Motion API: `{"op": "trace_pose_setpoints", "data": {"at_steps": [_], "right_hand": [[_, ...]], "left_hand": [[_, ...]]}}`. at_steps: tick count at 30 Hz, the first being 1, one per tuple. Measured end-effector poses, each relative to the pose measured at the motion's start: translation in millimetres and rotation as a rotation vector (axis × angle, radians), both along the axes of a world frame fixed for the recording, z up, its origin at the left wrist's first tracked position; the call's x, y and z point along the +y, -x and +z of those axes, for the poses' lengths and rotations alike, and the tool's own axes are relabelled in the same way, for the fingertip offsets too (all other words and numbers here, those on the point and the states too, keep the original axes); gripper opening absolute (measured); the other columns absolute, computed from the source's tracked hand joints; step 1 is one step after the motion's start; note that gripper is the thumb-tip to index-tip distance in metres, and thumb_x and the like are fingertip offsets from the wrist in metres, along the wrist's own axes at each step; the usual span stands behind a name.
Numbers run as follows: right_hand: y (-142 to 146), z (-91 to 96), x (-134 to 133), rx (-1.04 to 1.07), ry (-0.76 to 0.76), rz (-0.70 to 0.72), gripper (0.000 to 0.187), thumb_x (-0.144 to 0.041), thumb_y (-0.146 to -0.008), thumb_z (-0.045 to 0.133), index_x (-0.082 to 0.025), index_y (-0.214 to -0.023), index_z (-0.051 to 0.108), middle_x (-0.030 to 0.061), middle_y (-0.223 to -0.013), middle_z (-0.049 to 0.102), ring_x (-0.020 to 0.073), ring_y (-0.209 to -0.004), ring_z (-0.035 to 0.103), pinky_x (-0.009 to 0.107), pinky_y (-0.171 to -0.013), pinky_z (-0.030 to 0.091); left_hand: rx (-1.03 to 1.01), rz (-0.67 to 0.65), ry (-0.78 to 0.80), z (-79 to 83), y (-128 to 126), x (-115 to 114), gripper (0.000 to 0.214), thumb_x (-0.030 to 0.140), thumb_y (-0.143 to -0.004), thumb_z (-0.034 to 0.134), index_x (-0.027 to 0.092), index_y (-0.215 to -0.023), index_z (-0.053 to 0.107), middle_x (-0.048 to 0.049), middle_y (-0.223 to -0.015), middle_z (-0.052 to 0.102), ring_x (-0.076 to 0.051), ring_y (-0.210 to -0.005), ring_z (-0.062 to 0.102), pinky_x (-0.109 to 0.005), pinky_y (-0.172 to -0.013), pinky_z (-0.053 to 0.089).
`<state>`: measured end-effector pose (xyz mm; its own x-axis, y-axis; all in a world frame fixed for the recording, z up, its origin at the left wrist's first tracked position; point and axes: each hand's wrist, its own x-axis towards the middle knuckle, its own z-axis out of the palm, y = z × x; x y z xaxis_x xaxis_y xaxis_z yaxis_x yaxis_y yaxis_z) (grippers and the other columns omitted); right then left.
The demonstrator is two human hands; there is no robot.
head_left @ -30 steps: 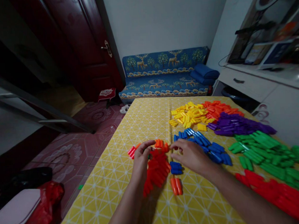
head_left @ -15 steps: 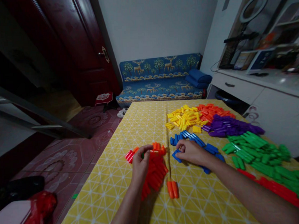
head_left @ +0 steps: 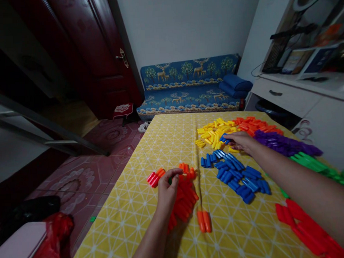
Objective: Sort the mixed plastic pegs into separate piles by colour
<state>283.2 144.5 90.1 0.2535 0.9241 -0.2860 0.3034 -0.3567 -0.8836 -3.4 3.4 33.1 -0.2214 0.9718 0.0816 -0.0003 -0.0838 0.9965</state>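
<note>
blue plastic piece [head_left: 224, 138] pinched in the right hand [head_left: 241, 141] over the yellow pile [head_left: 213, 133], upper centre-right; left hand [head_left: 167, 190], fingers curled, grips the red-orange cluster [head_left: 183, 197] at lower centre.

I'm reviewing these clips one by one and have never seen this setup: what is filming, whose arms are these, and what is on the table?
The single view comes from a camera worn on a person's head, looking down at their own bare hands; there is no machine. The left hand rests on a cluster of red-orange pieces. The right hand is stretched out over the yellow pile, with blue pieces in its fingers. On the yellow tablecloth also lie sorted piles of plastic pieces: blue, orange, purple, green and red. Two orange pieces lie apart, close to the person.
</note>
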Motion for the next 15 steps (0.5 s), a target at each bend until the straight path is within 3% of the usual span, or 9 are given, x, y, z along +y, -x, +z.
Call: {"op": "trace_pose_setpoints", "data": {"at_steps": [3, 6, 8, 10, 12, 15], "right_hand": [[-5.3, 0.3, -9.8, -0.005, 0.054, 0.079, 0.018, -0.028, -0.065, 0.078, -0.017, -0.065, 0.064, 0.002, -0.053, 0.06, 0.0087, -0.044, 0.047, 0.017, -0.037, 0.031], [-18.4, 2.4, -23.5, -0.056, 0.144, 0.319, 0.021, -0.027, -0.061, 0.08, -0.016, -0.057, 0.063, -0.001, -0.047, 0.054, 0.0078, -0.041, 0.043, 0.017, -0.036, 0.025], [-28.2, 3.2, -30.7, -0.143, 0.141, 0.474, 0.02, -0.029, -0.059, 0.081, -0.016, -0.058, 0.065, -0.0005, -0.05, 0.057, 0.01, -0.045, 0.048, 0.018, -0.039, 0.03], [-31.8, 2.3, -37.8, -0.236, 0.045, 0.479, 0.018, -0.027, -0.057, 0.081, -0.016, -0.066, 0.07, 0.0018, -0.061, 0.064, 0.0142, -0.057, 0.057, 0.02, -0.047, 0.039], [-21.9, -1.2, -49.9, -0.312, -0.14, 0.376, 0.02, -0.025, -0.06, 0.079, -0.016, -0.077, 0.072, 0.004, -0.075, 0.068, 0.017, -0.07, 0.062, 0.023, -0.058, 0.045], [22.5, -12.1, -85.8, -0.341, -0.346, 0.352, 0.028, -0.03, -0.071, 0.071, -0.016, -0.095, 0.07, 0.0053, -0.089, 0.068, 0.016, -0.074, 0.062, 0.025, -0.064, 0.048]], "left_hand": [[0.014, -0.011, -0.002, -0.2, 0.6, -1.7, 0.018, 0.019, -0.074, 0.059, 0.02, -0.081, 0.076, -0.0052, -0.086, 0.075, -0.023, -0.091, 0.066, -0.033, -0.087, 0.047], [-0.019, -0.027, -0.014, 0.5, 1.7, -3.3, 0.015, 0.021, -0.075, 0.062, 0.019, -0.082, 0.075, -0.0053, -0.085, 0.074, -0.022, -0.089, 0.065, -0.031, -0.085, 0.047], [-0.065, -0.033, -0.018, 1.3, 2.4, -2.9, 0.018, 0.028, -0.079, 0.064, 0.019, -0.088, 0.075, -0.0062, -0.089, 0.074, -0.021, -0.09, 0.064, -0.03, -0.083, 0.046], [-0.176, -0.046, -0.029, 1.6, 2.4, -0.9, 0.031, 0.041, -0.084, 0.06, 0.02, -0.101, 0.073, -0.0079, -0.098, 0.073, -0.021, -0.093, 0.063, -0.029, -0.08, 0.046], [-0.328, -0.094, -0.042, 1.4, 1.0, 1.1, 0.046, 0.054, -0.086, 0.054, 0.02, -0.114, 0.067, -0.0104, -0.109, 0.071, -0.023, -0.101, 0.061, -0.03, -0.078, 0.047], [-0.411, -0.285, -0.06, 2.6, -1.8, -0.5, 0.064, 0.066, -0.085, 0.046, 0.022, -0.131, 0.056, -0.0137, -0.131, 0.062, -0.028, -0.12, 0.054, -0.037, -0.088, 0.047]]}}
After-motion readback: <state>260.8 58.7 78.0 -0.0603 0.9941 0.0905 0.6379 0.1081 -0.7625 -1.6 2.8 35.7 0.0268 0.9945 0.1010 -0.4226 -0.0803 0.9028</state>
